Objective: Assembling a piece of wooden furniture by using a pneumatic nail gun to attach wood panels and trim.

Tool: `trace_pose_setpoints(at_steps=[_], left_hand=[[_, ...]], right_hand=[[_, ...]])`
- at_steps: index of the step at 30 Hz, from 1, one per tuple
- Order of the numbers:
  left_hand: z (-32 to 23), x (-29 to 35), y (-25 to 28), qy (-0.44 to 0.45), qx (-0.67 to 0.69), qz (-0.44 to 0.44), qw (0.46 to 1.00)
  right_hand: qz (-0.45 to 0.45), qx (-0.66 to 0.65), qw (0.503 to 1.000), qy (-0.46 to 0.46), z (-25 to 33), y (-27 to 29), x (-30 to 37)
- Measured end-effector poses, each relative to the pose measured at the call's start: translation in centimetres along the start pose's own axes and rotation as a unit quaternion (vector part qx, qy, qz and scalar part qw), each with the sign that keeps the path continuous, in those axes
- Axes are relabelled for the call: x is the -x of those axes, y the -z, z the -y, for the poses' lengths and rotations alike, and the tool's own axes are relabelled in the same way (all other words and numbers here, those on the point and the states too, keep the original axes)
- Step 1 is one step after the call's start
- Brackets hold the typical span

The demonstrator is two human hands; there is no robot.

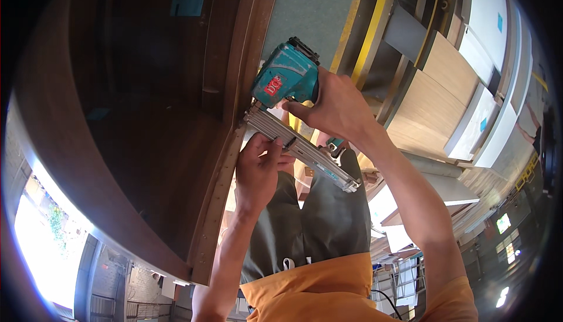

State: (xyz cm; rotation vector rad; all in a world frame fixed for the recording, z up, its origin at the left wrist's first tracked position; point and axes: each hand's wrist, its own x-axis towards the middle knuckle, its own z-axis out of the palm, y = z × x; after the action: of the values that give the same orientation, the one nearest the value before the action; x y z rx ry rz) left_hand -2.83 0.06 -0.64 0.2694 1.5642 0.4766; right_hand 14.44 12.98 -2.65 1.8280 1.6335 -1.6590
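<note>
My right hand (343, 108) is wrapped around the handle of a teal nail gun (284, 73) with a red sticker on its side. The gun's nose is at the edge of a dark brown wooden cabinet (164, 164); whether it touches cannot be told. Its long grey magazine (305, 149) slants down to the right, across the front of my body. Just below the magazine, close to a narrow brown strip (208, 234) along the cabinet's edge, my left hand (258, 167) has its fingers curled together. What those fingers pinch, if anything, is hidden.
The cabinet's dark interior fills the left side, with a blue label (187, 5) on an inner panel. To the right stands a yellow frame (375, 23), with wood-coloured panels (431, 108) and white boards (487, 5) stacked beside it. A yellow line (349, 20) runs along the green floor (314, 5).
</note>
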Motion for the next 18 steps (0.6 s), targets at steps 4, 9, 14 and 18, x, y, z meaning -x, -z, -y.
trace_pose_setpoints(at_steps=[4,9,14,18], left_hand=[[0.1,0.0,0.1,-0.008,-0.001,0.001,1.0],[-0.2,0.0,0.0,-0.012,-0.004,0.001,1.0],[0.5,-0.1,0.1,-0.013,0.019,0.005,1.0],[0.2,-0.2,-0.1,-0.016,0.011,0.008,1.0]], right_hand=[[-0.001,-0.016,1.0,0.009,0.0,-0.1,0.0],[-0.039,-0.004,0.999,0.024,-0.4,-0.8,-0.1],[-0.048,0.002,0.998,0.034,-0.8,-1.1,-0.2],[-0.047,0.005,0.998,0.039,-0.4,-0.3,-0.1]])
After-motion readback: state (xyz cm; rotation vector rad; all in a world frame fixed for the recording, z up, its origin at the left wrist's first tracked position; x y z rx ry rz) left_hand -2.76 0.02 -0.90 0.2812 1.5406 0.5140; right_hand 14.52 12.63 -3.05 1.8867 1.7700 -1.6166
